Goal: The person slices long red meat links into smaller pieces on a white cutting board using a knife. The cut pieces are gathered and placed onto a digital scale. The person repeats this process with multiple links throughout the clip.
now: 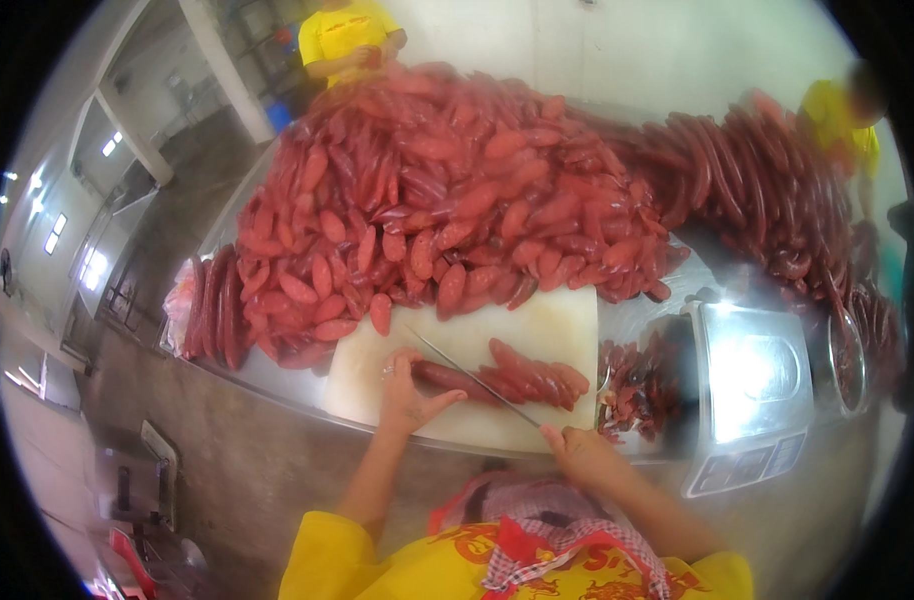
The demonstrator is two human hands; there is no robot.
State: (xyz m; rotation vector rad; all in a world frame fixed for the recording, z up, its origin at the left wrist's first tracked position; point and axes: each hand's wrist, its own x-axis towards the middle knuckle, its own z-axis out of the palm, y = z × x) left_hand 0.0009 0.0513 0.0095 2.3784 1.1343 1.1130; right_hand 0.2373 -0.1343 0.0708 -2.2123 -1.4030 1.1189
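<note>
A dark red sausage (440,377) lies on a white cutting board (487,436). My left hand (407,402) is closed on its left end, with the thumb stretched along the near side. In my right hand (583,455) is the handle of a long, narrow knife (462,368). Its blade slants across the sausage, pointing away to the left. Just right of the blade, several slanted sausage slices (537,378) lean together in a row. The knife handle is mostly hidden by my fingers.
A large heap of cut sausage slices (417,200) covers the metal table behind the board. Whole sausages (747,180) are piled at right, others (215,310) at left. Small scraps (637,385) lie beside a metal scale (757,375). Two people in yellow (342,40) stand beyond.
</note>
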